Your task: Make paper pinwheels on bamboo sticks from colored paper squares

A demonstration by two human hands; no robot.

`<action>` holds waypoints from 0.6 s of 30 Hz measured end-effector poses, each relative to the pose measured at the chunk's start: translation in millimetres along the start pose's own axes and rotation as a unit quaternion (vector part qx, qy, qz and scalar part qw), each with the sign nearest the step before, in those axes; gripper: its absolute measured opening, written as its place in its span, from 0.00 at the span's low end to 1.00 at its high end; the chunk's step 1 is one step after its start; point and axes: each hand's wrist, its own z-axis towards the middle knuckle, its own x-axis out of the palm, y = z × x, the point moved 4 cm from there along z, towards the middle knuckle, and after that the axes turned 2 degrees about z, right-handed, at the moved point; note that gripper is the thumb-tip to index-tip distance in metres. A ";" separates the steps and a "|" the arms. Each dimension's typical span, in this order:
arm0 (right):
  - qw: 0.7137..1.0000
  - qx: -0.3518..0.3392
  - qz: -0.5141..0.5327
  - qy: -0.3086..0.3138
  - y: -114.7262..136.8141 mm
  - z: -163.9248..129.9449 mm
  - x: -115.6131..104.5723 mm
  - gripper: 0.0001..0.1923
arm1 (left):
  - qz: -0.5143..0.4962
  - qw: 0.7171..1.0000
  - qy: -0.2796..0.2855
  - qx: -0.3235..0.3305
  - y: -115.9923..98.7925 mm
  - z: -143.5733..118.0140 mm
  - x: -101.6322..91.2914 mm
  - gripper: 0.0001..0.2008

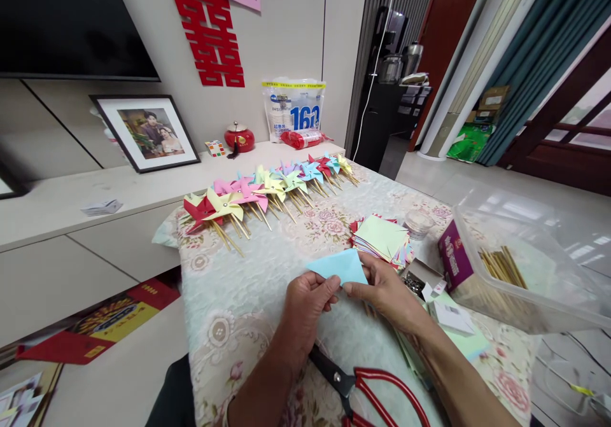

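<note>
A light blue sheet of paper, folded into a triangle, is held level above the table between both hands. My left hand pinches its near edge with thumb and fingers. On the other side, my right hand grips the right end of the paper. Close below the hands lies a pair of scissors with red handles, its blade partly hidden by my left forearm. Just beyond my right hand sits a stack of coloured paper squares, a pale green one on top. Finished paper pinwheels lie in a row at the back.
A clear plastic box with wooden sticks stands at the right. Small metal pins, a white box and a round clear container lie nearby. The flowered tablecloth borders a white cabinet.
</note>
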 end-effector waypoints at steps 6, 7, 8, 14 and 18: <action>0.999 -0.019 -0.041 -0.029 0.5 0.9 -2.6 0.15 | 0.028 1.000 0.014 0.004 0.5 -1.5 3.7 0.15; 0.998 -0.023 -0.047 -0.033 1.8 0.6 -2.3 0.14 | 0.033 0.999 0.013 0.003 0.6 -1.4 3.9 0.15; 0.998 -0.026 -0.052 -0.037 3.3 0.2 -1.7 0.14 | 0.037 0.999 0.010 0.002 0.6 -1.1 3.8 0.14; 0.997 -0.027 -0.059 -0.035 6.7 -1.6 1.4 0.12 | 0.050 0.999 -0.009 0.015 -1.3 -0.2 1.3 0.13; 0.997 -0.028 -0.062 -0.035 3.2 -0.6 -1.0 0.13 | 0.046 0.999 -0.006 0.011 -2.4 -1.6 3.2 0.12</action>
